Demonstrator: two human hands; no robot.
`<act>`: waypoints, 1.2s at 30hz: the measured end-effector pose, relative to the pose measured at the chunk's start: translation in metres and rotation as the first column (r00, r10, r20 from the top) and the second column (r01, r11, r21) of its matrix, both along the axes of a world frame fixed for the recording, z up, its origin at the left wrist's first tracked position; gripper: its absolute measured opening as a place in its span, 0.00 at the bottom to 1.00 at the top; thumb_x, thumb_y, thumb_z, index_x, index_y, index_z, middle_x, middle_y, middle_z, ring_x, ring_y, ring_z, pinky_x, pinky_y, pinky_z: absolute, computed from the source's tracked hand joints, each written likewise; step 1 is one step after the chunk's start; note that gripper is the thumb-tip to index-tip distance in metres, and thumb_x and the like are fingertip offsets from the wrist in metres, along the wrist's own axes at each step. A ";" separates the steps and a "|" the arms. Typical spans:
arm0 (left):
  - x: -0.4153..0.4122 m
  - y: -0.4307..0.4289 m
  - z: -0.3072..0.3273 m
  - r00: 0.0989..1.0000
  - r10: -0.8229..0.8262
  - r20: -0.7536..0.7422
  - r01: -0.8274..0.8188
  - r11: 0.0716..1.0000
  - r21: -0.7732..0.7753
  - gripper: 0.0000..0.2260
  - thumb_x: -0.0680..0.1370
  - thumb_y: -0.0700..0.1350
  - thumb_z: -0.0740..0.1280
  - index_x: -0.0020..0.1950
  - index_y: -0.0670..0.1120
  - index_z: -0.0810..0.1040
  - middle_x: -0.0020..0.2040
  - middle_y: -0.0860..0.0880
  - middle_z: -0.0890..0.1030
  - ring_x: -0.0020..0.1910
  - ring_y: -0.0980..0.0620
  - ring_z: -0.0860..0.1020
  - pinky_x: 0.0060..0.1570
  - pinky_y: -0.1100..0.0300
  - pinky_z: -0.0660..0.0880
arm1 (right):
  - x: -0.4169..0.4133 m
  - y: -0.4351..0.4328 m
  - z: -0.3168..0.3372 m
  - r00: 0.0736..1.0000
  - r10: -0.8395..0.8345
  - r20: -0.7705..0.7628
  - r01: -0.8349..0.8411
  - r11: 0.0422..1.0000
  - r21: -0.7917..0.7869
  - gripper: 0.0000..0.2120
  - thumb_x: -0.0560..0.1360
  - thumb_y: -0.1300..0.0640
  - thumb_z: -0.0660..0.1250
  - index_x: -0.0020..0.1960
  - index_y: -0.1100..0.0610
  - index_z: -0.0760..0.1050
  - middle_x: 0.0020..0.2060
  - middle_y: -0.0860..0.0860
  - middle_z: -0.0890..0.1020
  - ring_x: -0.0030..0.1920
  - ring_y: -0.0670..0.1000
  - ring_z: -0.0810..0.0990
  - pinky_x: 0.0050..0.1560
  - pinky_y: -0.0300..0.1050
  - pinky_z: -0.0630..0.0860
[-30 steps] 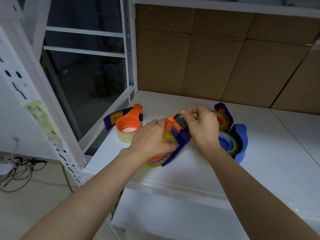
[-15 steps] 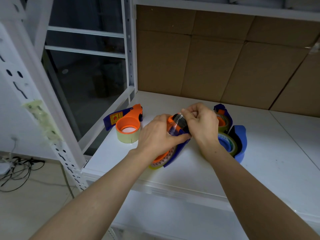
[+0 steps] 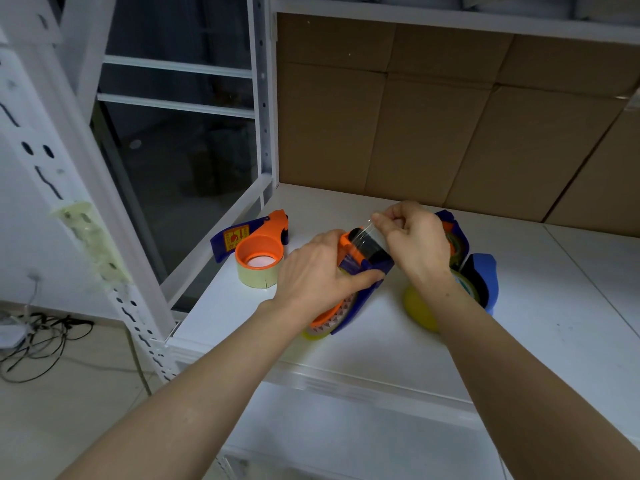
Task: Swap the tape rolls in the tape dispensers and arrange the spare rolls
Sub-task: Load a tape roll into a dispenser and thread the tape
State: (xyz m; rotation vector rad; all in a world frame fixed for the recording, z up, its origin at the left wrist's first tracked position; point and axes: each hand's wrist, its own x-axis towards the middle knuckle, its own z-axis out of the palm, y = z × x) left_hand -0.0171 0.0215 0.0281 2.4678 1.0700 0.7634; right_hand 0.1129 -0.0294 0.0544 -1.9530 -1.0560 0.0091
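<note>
Your left hand (image 3: pixel 317 273) wraps round the middle dispenser (image 3: pixel 363 259) on the shelf (image 3: pixel 381 348), while your right hand (image 3: pixel 417 244) pinches the clear tape end (image 3: pixel 368 226) above it. This one has its roll in (threading looks unfinished), and the yellow roll (image 3: pixel 417 308) by your right arm waits to be tidied.

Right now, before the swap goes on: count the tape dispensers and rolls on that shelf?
Tape dispensers: 4 (far-left dispenser, held dispenser, rear dispenser, right dispenser)
Rolls loaded in them: 4 (far-left roll, held roll, rear roll, right roll)
Yellow object, partly hidden by an arm, maybe a spare roll: 1
Total: 9
</note>
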 end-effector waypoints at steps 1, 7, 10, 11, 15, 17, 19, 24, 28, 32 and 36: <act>-0.001 0.000 0.000 1.000 0.005 0.008 -0.005 1.000 0.004 0.30 0.65 0.69 0.67 0.59 0.51 0.72 0.52 0.50 0.80 0.49 0.47 0.79 0.44 0.52 0.78 | 0.002 0.001 0.001 0.999 0.010 -0.042 -0.009 1.000 0.021 0.11 0.75 0.47 0.64 0.47 0.55 0.76 0.38 0.49 0.78 0.44 0.55 0.79 0.46 0.52 0.77; -0.005 -0.001 -0.001 0.999 0.015 0.034 -0.015 1.000 -0.007 0.32 0.66 0.68 0.68 0.62 0.52 0.71 0.54 0.51 0.79 0.51 0.48 0.79 0.46 0.53 0.78 | 0.013 0.004 0.013 0.979 0.030 -0.201 -0.007 0.994 0.112 0.11 0.74 0.50 0.66 0.34 0.48 0.70 0.24 0.50 0.75 0.29 0.52 0.75 0.45 0.56 0.79; -0.008 0.000 -0.002 0.999 0.013 0.037 -0.013 1.000 0.002 0.32 0.66 0.69 0.67 0.64 0.52 0.70 0.56 0.51 0.79 0.51 0.49 0.79 0.45 0.56 0.77 | 0.014 0.007 0.013 0.973 0.040 -0.227 -0.006 0.989 0.147 0.11 0.74 0.50 0.67 0.34 0.49 0.72 0.24 0.51 0.75 0.29 0.51 0.74 0.44 0.54 0.78; -0.009 0.000 -0.002 0.999 0.015 0.041 -0.015 1.000 0.006 0.33 0.66 0.69 0.67 0.64 0.52 0.70 0.56 0.51 0.79 0.51 0.49 0.79 0.44 0.56 0.77 | 0.014 0.008 0.014 0.971 0.042 -0.236 -0.005 0.988 0.157 0.11 0.74 0.51 0.67 0.34 0.49 0.72 0.24 0.51 0.74 0.28 0.51 0.74 0.43 0.53 0.78; -0.011 0.001 -0.004 0.996 0.037 0.081 -0.036 0.999 -0.012 0.32 0.65 0.69 0.68 0.63 0.53 0.71 0.56 0.52 0.79 0.51 0.51 0.78 0.45 0.56 0.78 | 0.016 0.013 0.010 0.956 0.056 -0.288 -0.012 0.989 0.150 0.11 0.74 0.52 0.67 0.34 0.52 0.72 0.24 0.52 0.74 0.27 0.51 0.72 0.39 0.49 0.75; -0.012 0.002 -0.007 0.994 0.048 0.102 -0.044 0.998 -0.035 0.31 0.65 0.68 0.68 0.62 0.53 0.71 0.56 0.53 0.78 0.52 0.52 0.78 0.45 0.57 0.77 | 0.015 0.014 0.001 0.930 0.068 -0.361 -0.021 0.991 0.132 0.09 0.75 0.53 0.67 0.40 0.57 0.75 0.25 0.52 0.73 0.27 0.50 0.72 0.37 0.46 0.73; -0.013 0.001 -0.009 0.990 0.052 0.135 -0.046 0.998 -0.046 0.31 0.65 0.68 0.69 0.61 0.53 0.72 0.55 0.53 0.78 0.52 0.52 0.78 0.45 0.56 0.77 | 0.013 0.014 -0.009 0.874 0.087 -0.478 -0.024 0.990 0.137 0.09 0.76 0.55 0.67 0.47 0.62 0.76 0.25 0.53 0.72 0.25 0.48 0.70 0.31 0.41 0.72; -0.015 0.003 -0.015 0.981 0.042 0.189 -0.032 0.998 -0.056 0.30 0.64 0.67 0.70 0.60 0.53 0.72 0.55 0.53 0.78 0.51 0.53 0.78 0.45 0.57 0.76 | 0.008 0.012 -0.027 0.648 0.094 -0.756 -0.003 0.993 0.122 0.08 0.74 0.56 0.69 0.44 0.62 0.75 0.27 0.52 0.74 0.23 0.46 0.70 0.22 0.37 0.69; -0.015 0.005 -0.019 0.979 0.032 0.203 -0.023 0.999 -0.047 0.30 0.65 0.67 0.70 0.61 0.53 0.72 0.56 0.53 0.78 0.52 0.53 0.77 0.47 0.57 0.77 | -0.003 0.016 -0.043 0.467 0.075 -0.881 -0.027 0.997 0.071 0.06 0.75 0.65 0.62 0.41 0.63 0.76 0.24 0.53 0.81 0.27 0.49 0.80 0.25 0.39 0.78; -0.016 0.006 -0.022 0.978 0.021 0.207 -0.012 0.999 -0.047 0.32 0.64 0.69 0.68 0.62 0.52 0.71 0.56 0.52 0.78 0.52 0.54 0.77 0.47 0.59 0.76 | -0.010 0.018 -0.048 0.348 0.148 -0.926 -0.134 0.985 0.107 0.08 0.75 0.62 0.61 0.47 0.62 0.79 0.44 0.60 0.83 0.46 0.56 0.82 0.52 0.50 0.79; -0.015 0.007 -0.022 0.975 0.024 0.220 -0.008 0.997 -0.072 0.31 0.65 0.67 0.70 0.62 0.53 0.72 0.56 0.53 0.78 0.53 0.54 0.77 0.48 0.59 0.76 | -0.015 0.019 -0.049 0.199 0.157 -0.967 -0.176 0.977 0.122 0.15 0.76 0.57 0.60 0.57 0.63 0.78 0.51 0.60 0.82 0.53 0.58 0.81 0.59 0.53 0.76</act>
